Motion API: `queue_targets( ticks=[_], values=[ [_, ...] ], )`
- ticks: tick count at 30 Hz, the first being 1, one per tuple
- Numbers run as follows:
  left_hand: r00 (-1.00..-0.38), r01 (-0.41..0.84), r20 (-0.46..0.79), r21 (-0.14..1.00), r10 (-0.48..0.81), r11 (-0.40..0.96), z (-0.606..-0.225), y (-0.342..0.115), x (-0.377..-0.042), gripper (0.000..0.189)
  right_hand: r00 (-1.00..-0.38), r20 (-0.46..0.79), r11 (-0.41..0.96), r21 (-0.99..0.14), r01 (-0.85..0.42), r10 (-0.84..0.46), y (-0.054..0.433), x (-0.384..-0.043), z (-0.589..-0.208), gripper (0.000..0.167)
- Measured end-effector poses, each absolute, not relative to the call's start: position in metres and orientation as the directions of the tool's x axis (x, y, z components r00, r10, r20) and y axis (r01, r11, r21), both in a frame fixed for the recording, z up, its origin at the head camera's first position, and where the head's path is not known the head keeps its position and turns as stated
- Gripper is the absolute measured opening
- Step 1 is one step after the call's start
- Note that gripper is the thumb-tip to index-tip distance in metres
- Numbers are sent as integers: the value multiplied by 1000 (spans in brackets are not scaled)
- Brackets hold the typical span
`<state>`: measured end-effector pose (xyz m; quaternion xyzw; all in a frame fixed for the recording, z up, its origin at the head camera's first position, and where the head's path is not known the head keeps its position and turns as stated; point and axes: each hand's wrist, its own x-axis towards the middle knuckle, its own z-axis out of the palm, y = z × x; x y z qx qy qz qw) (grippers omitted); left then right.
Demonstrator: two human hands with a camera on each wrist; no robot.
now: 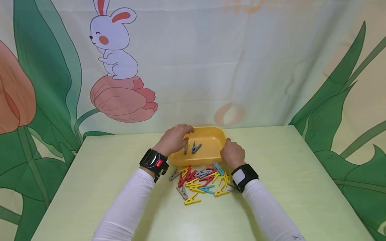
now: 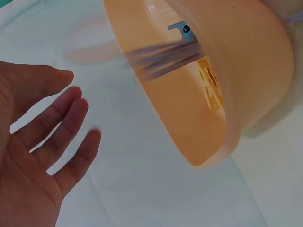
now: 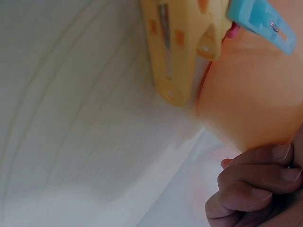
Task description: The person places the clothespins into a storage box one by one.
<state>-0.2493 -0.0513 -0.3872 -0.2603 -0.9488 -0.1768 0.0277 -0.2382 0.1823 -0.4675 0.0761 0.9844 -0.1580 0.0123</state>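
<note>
A yellow plastic tray (image 1: pixel 211 162) stands at the back of the table. Over its left side is my left hand (image 1: pixel 173 140), its fingers spread and holding nothing in the left wrist view. A blurred grey clothespin (image 2: pixel 165 59) hangs in mid-air inside the tray wall, apart from the fingers. Beyond it show a yellow clothespin (image 2: pixel 210 85) and a blue one (image 2: pixel 182 30). My right hand (image 1: pixel 233 152) grips the tray's right rim with curled fingers (image 3: pixel 248 172); the thumb is hidden. In front of the tray lies a loose pile of clothespins, among them a red clothespin (image 1: pixel 208 180).
The pale table (image 1: pixel 99 174) runs out to both sides of the tray. Right behind it hangs a printed cloth (image 1: pixel 193 67) with a rabbit and flowers. A yellow clothespin (image 3: pixel 177 71) and a light blue one (image 3: pixel 260 23) lie close to the tray's outer wall.
</note>
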Motion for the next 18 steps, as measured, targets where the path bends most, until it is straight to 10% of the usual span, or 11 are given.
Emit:
queue_targets(
  ticks=[18],
  values=[
    [-778, 625, 240, 207, 580, 753, -365, -58, -217, 70, -986, -75, 938, -306, 164, 148, 182, -240, -468, 32]
  ],
)
